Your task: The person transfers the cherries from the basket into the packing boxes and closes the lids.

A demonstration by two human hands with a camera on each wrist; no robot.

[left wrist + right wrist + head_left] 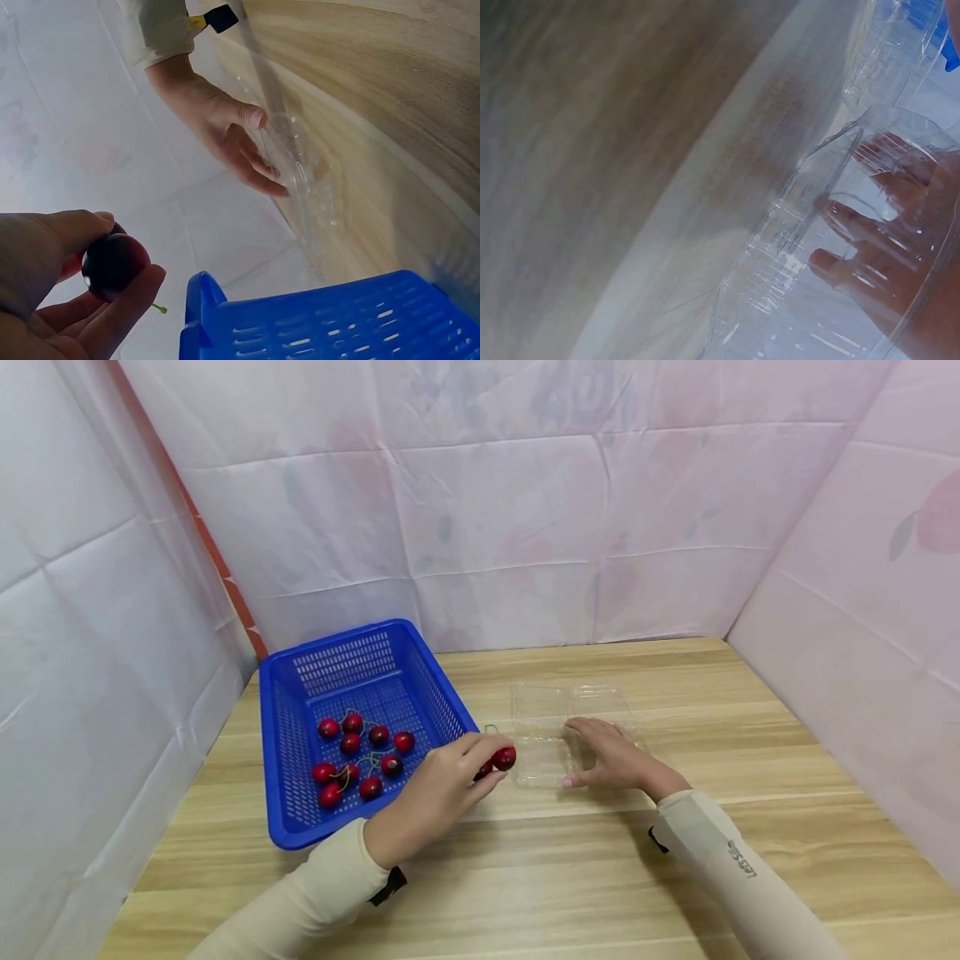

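From left hand (447, 774): blue basket (427, 681) wall blocks 10 o'clock; clear container (543, 760), right hand (617, 758) obstruct 3 o'clock; narrow gap at 1 o'clock; passage over table (517, 877) at 5 o'clock.

From up at the head, one camera faces forward and down over the table (525, 893); the wrist cameras peer in close, tilted sideways, all three catching the clear container (543, 762)
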